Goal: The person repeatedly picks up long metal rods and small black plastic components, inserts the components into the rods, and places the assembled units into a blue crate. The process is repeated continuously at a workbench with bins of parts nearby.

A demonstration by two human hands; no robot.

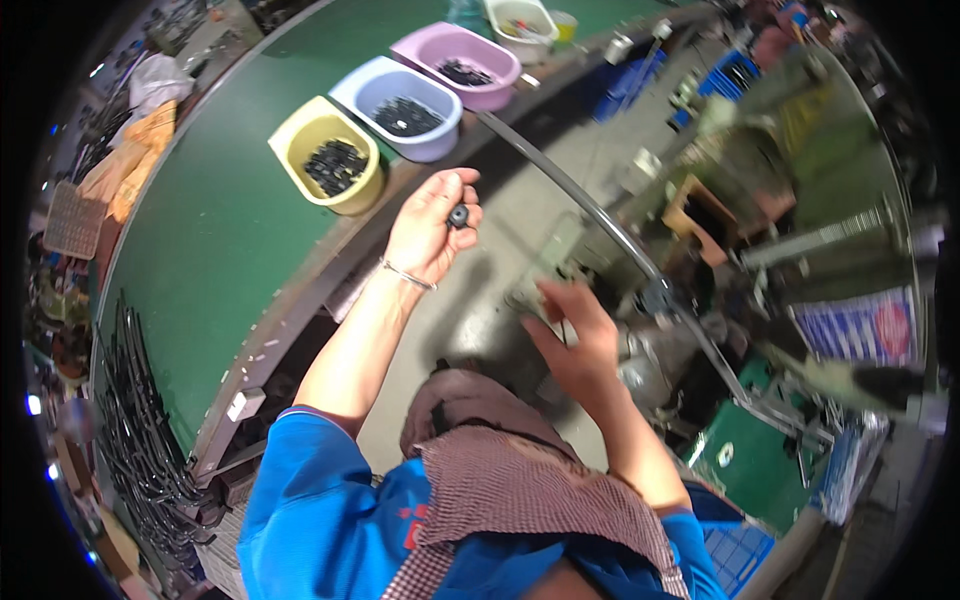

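Note:
My left hand (422, 232) is closed around a small black cylindrical part (458, 216) with a hole in its end, held over the table's edge. Lower and to the right, my right hand (585, 350) is slightly blurred, its thumb and forefinger apart with nothing visible between them. Just beyond the left hand, a yellow tub (362, 200), a light blue tub (436, 149) and a pink tub (496, 96) stand in a row along the edge. Each contains many small black parts, too small to tell apart.
The green table (215, 210) curves along my left. A white tub (528, 48) stands past the pink one. Long black rods (135, 410) lie bundled at the near left. A metal bar (575, 195) slants from the table edge toward the lower right. Blue bins (728, 78) are farther right.

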